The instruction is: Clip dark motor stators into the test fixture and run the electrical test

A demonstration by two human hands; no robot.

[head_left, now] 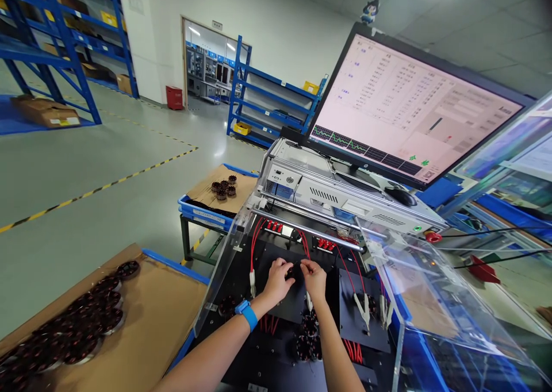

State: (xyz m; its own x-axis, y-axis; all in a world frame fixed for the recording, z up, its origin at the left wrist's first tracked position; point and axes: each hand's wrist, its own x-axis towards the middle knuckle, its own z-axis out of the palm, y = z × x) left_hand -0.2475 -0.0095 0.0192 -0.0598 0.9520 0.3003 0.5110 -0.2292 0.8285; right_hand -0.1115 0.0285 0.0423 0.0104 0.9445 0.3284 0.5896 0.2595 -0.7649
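My left hand (279,279), with a blue watch (246,314) on its wrist, curls around a small dark round part that looks like a motor stator (291,272), mostly hidden by the fingers. Close beside it, my right hand (314,278) is closed in a pinch; what sits between its fingertips is too small to make out. Both hands are above a black test plate (271,308). Below my right wrist, a white clip (309,302) hangs on red leads. Several stators (307,346) stand on the black bench between my forearms.
White clips (364,311) on red wires lie at the right. Clear plastic panels (448,300) flank the fixture. A monitor (414,104) stands on the tester (336,193) behind it. Many stators (81,323) lie on cardboard at left; a blue tray (202,216) holds several more.
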